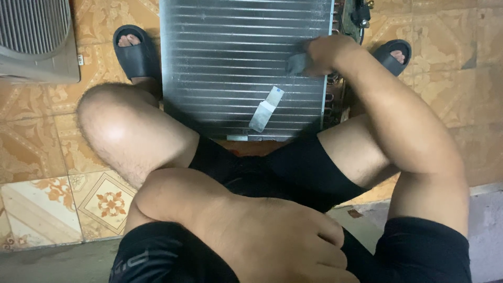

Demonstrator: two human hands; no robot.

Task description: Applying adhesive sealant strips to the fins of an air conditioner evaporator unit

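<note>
Right hand [327,52] pinches grey pad [297,64] on finned coil [241,57] right edge | left hand [283,246] loosely curled, empty | white tape strip [266,109] remains on fins.

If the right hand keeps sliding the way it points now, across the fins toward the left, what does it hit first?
Probably nothing but bare fins: the right hand, pressing a small grey pad, points left across the finned coil. The taped white tag lies nearer the person, off that line. Beyond the coil's left edge, a black sandal, though depth is unclear.
</note>
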